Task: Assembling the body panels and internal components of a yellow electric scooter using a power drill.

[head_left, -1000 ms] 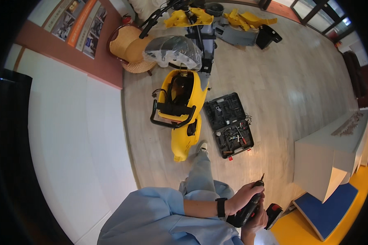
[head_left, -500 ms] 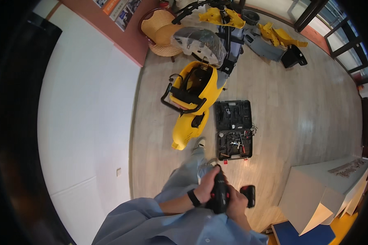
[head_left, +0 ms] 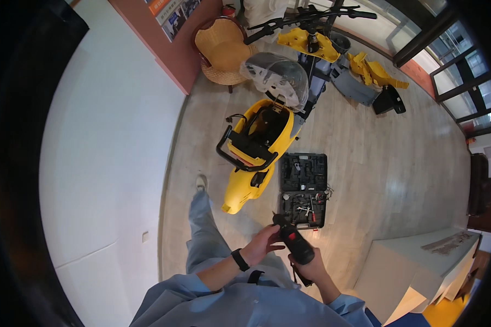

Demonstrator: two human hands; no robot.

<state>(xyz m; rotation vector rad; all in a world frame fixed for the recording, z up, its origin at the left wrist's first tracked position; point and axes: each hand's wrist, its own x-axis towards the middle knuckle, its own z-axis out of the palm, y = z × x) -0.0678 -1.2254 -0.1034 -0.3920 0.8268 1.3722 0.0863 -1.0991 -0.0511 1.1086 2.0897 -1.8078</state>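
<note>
Gripping drill (head_left: 295, 242); open black case (head_left: 314, 182) holds tools (head_left: 313, 216).

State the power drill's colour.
Power drill: mostly black with a red patch; head view.

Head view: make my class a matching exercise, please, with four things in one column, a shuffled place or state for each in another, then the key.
Column one:
1. power drill
2. tool case
3. wicker chair
4. black wristband

Column two:
A. lying open on the floor
B. around the left wrist
C. held in the right hand
D. beside the pinkish wall

Pairs: 1-C, 2-A, 3-D, 4-B
</note>
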